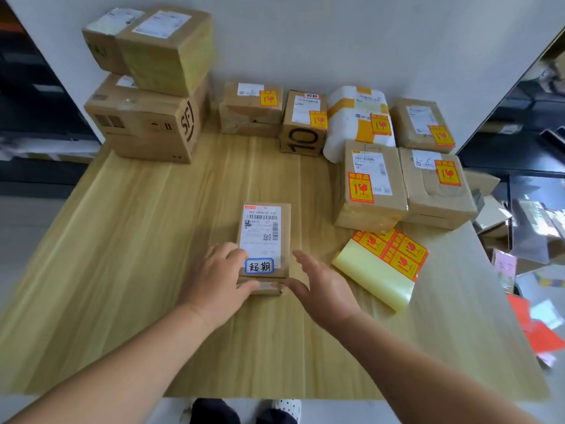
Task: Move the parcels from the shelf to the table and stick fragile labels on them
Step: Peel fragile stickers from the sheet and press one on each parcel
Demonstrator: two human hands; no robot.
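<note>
Fingers [228, 251] of the left hand [214, 276] are bent over the near left corner of a small parcel [265, 240], and its thumb lies along the parcel's near face, so this hand grips it. The right hand [324, 289] is open just beside the parcel's right edge, its fingers [305, 262] straight and slightly spread, with the thumb tip at the near right corner; whether it touches the cardboard is not clear. The small parcel lies flat near the middle of the wooden desk [137, 255], with a white shipping label [261, 231] on top and a blue-framed sticker [259, 266] with handwritten characters at its near end. To its right, near but apart, lies a sheet of fragile labels [394, 255], red on yellow, with its pale yellow backing bare at the near end. Beyond that sheet sit 2 brown parcels [371, 206] side by side, and behind them a row of 4 parcels [250, 113] runs along the wall: a brown box, a box marked 10, a white bag with yellow tape, and another brown box. All 6 carry a fragile label. At the far left corner stands a stack of 3 boxes [146, 123], 2 smaller ones on top of a large one.
</note>
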